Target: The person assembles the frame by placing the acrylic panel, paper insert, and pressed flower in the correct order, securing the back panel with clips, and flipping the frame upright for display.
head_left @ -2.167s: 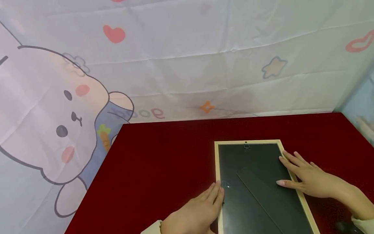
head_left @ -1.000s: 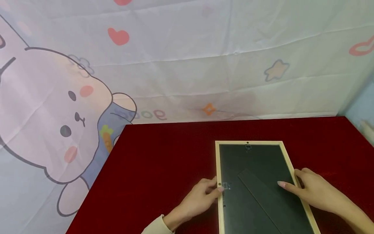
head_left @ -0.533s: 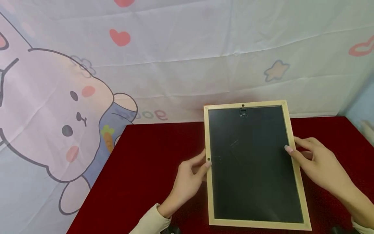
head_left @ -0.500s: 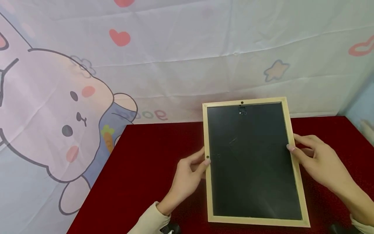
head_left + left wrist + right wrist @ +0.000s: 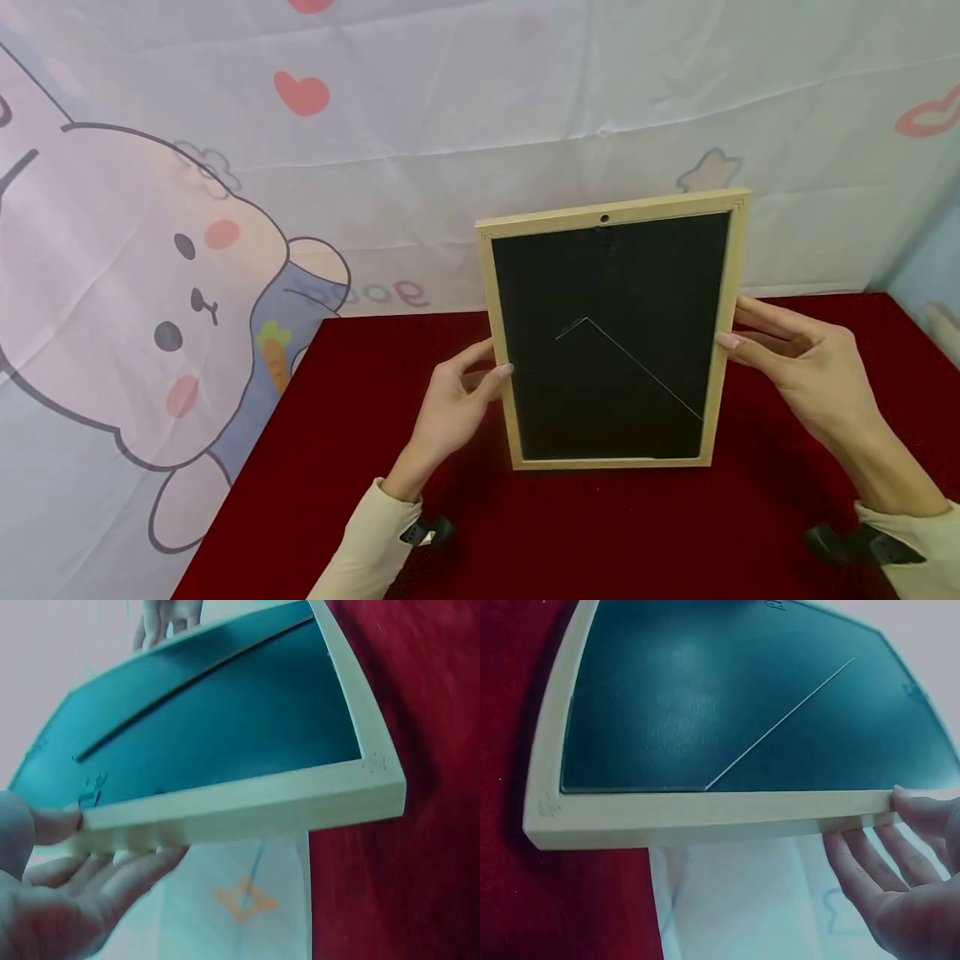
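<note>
A picture frame [image 5: 570, 400] with a pale wooden border is held nearly upright, its black backing board facing me. Thin lines on the board trace the edges of a stand flap, lying about flush. My left hand [image 5: 453, 408] grips the left side, thumb on the border and fingers behind it. On the opposite side my right hand [image 5: 821, 375] pinches the border in the same way. The wrist views show the frame edge between the left thumb and fingers [image 5: 135, 877] and between the right thumb and fingers [image 5: 862, 870]. The front is hidden; whether the lower edge touches the cloth I cannot tell.
Dark red cloth [image 5: 360, 467] covers the table. A pale printed curtain [image 5: 450, 125] with a cartoon rabbit [image 5: 217, 283] hangs behind and along the left. Black straps with small devices sit on the left wrist [image 5: 427, 532] and right wrist [image 5: 862, 546].
The frame lay back-up on the cloth with the hands flat along its sides. Both hands took hold of the sides, raised it and tilted it upright, moving it somewhat left.
</note>
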